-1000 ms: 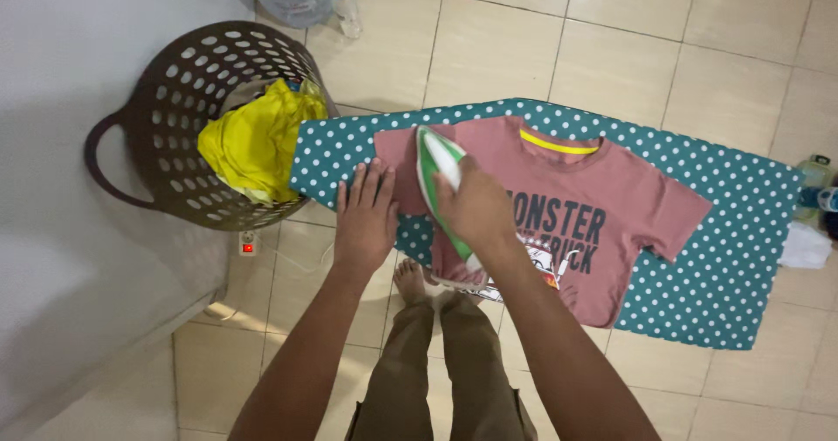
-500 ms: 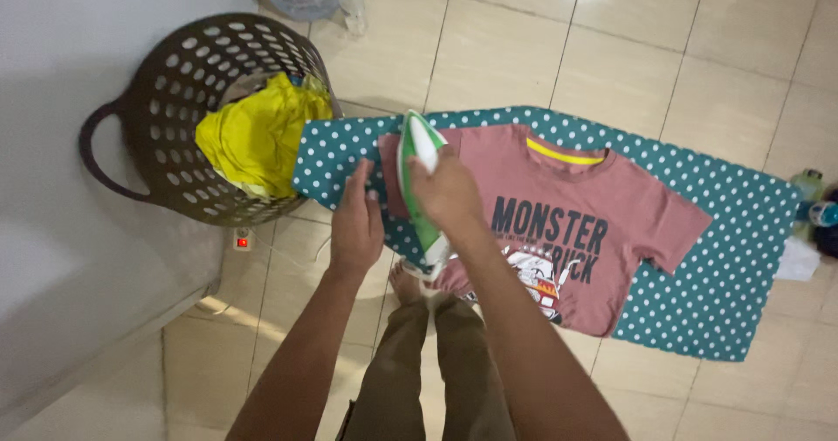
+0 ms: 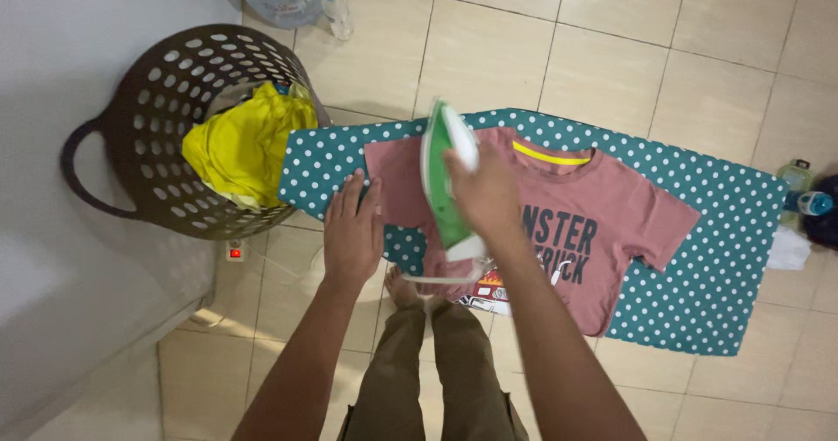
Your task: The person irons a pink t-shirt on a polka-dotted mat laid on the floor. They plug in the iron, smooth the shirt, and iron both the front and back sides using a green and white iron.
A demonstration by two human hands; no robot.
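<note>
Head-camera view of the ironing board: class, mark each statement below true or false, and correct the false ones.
1. The right hand grips a green and white iron. True.
2. The left hand holds the yellow cloth. False: it lies flat on the sleeve of the reddish-brown T-shirt.
3. The ironing board cover is teal with white dots. True.
4. The brown laundry basket is empty. False: the yellow cloth hangs out of it.
5. The T-shirt has a blue collar trim. False: the trim is yellow.
</note>
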